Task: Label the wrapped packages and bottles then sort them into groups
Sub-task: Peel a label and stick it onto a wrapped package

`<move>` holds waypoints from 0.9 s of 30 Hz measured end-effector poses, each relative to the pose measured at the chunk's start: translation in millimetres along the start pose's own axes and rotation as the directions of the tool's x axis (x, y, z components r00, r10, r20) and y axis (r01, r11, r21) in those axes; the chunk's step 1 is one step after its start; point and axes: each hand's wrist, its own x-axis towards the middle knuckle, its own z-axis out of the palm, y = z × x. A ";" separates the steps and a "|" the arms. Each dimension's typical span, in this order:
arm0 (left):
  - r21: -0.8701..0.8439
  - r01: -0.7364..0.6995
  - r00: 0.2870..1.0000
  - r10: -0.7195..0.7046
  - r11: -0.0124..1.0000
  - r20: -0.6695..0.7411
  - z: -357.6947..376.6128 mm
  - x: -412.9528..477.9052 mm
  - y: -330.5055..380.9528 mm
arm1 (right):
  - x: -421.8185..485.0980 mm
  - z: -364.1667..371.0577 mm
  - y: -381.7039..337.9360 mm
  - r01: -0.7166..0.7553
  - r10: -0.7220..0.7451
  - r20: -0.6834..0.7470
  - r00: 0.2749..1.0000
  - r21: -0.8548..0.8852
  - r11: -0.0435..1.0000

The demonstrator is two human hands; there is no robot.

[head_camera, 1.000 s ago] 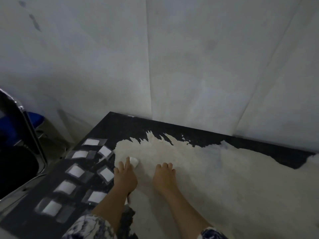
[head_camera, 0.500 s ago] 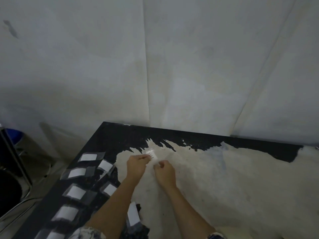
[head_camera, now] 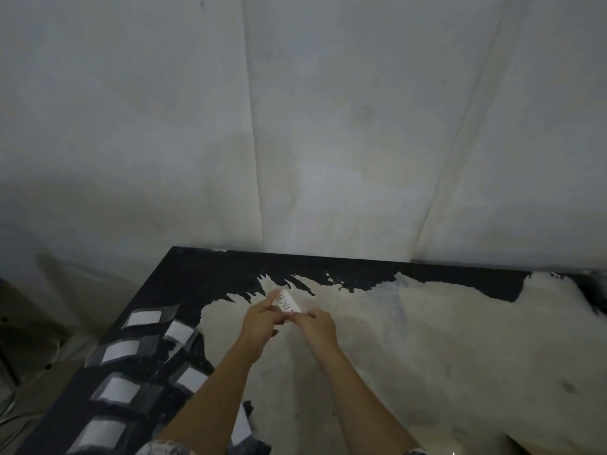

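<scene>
A small white label [head_camera: 289,301] with black lettering is held up over the table between both hands. My left hand [head_camera: 262,318] pinches its near edge with the fingers curled round it. My right hand [head_camera: 317,325] pinches the same label from the right. Several white labels on dark tape strips, such as one label strip [head_camera: 143,318] and another [head_camera: 120,351], lie in rows on the black left part of the table. No packages or bottles show in this view.
The table [head_camera: 443,356] has a worn pale top with black patches along its far edge and left side. A grey wall stands right behind it. The floor drops away at the left edge.
Both hands have lifted off the table top and come together further back, now holding the label raised between them. The camera has tilted up toward the wall.
</scene>
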 end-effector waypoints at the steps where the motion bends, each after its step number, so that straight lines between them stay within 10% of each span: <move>1: 0.049 -0.014 1.000 0.014 0.999 0.010 0.7 -0.3 0.5 | -1.1 -3.6 -1.0 -0.020 0.020 -0.006 1.000 -0.040 0.999; 12: 0.262 -0.171 0.938 0.075 0.950 0.340 21.7 -29.5 16.2 | 0.7 -47.7 -8.3 0.173 -0.172 0.011 0.985 -0.076 0.982; 27: -0.068 0.064 0.944 -0.039 0.996 0.326 126.8 -75.7 -1.0 | -33.5 -162.9 43.5 -0.003 0.154 -0.240 0.958 0.530 0.848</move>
